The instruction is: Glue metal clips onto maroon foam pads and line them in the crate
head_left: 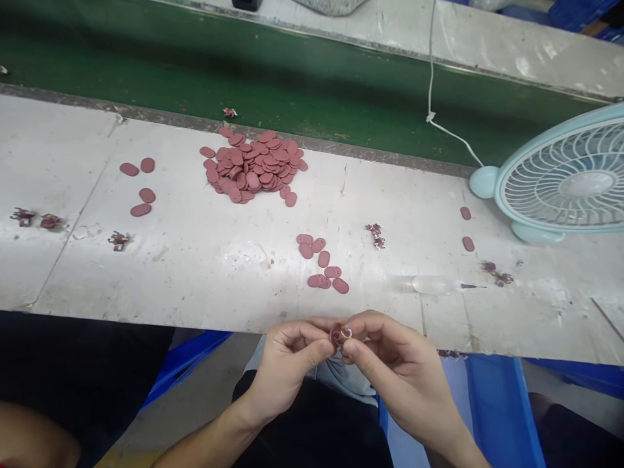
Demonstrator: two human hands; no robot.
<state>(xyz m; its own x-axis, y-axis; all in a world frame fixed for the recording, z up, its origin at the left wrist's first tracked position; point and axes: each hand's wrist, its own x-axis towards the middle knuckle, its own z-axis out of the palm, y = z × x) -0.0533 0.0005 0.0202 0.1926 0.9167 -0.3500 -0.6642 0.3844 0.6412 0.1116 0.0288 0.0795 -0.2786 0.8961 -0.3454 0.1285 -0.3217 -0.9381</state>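
My left hand (287, 367) and my right hand (404, 374) meet just off the table's front edge, both closed in a pinch. Between their fingertips is a small brown figurine (342, 334) with a white bit and a yellowish line; a reddish-brown piece at its left side may be an oval disc, partly hidden by the fingers. Beyond my hands lies a loose group of reddish oval discs (324, 259). A bigger heap of the same discs (258, 166) is piled near the far table edge. Two small figurines (375, 235) rest to the right of the loose group.
A light-blue fan (560, 175) stands at the right, its white cable (431, 78) crossing the green channel (316, 84). A clear bottle with a dark thin tip (433, 285) lies on the white table (195, 273). A blue bin (502, 403) sits below the edge.
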